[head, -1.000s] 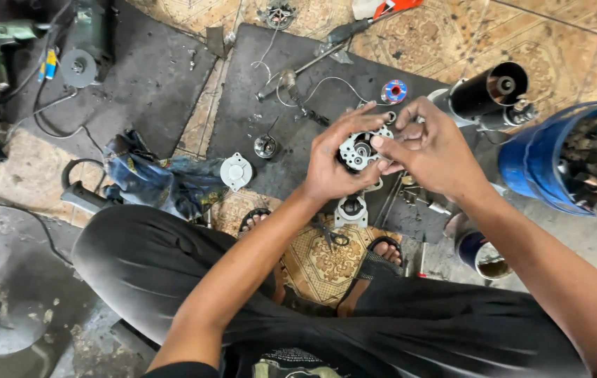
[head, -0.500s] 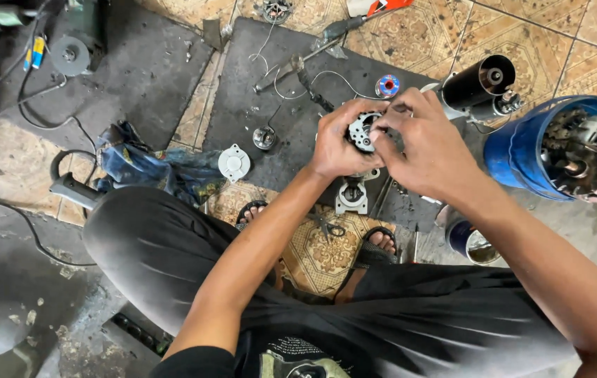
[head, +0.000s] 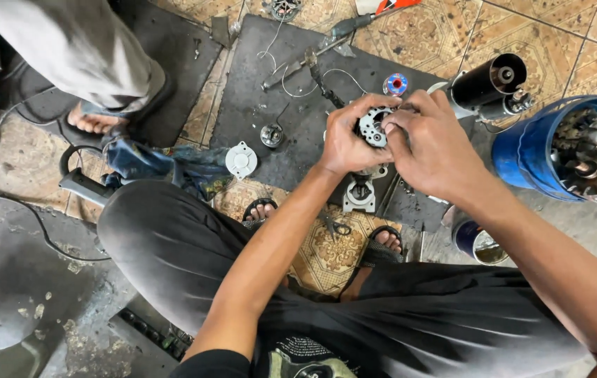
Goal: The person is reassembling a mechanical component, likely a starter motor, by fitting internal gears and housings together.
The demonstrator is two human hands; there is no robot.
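My left hand [head: 346,143] curled tight round small round metal part [head: 372,128], held above dark mat [head: 291,126] on floor. My right hand [head: 433,143] pinched shut on part's right edge, fingers overlapping it. Black cylinder [head: 487,82] far right, blue bucket [head: 522,150] beside it.

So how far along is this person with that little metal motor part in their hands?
Midway, by the look of it. Already taken apart: a white round cap, a small round metal piece and a black cylinder housing lie loose on the dark mat. In hand: the left hand and right hand grip a round perforated metal part. Left: the loose pieces remain unjoined.
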